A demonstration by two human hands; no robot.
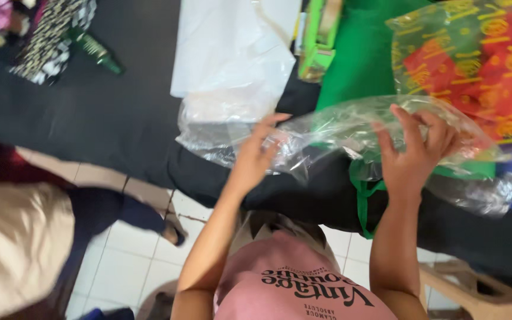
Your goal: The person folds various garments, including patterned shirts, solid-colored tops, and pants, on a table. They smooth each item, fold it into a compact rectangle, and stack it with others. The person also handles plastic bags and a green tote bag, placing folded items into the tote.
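Note:
A clear plastic bag (351,121) lies crumpled over a green cloth bag (360,59) on the black-covered table (90,112). My left hand (255,155) rests on the bag's left end with fingers spread. My right hand (415,155) grips the plastic further right, fingers curled into it. A stack of clear and white plastic bags (232,65) lies just beyond my left hand.
Red and yellow patterned cloth in plastic (481,65) sits at the right. A green box (318,41) stands behind the green bag. A green bottle (96,50) lies far left. Another person (25,237) stands at the left on the white tiled floor. A wooden stool (475,290) is lower right.

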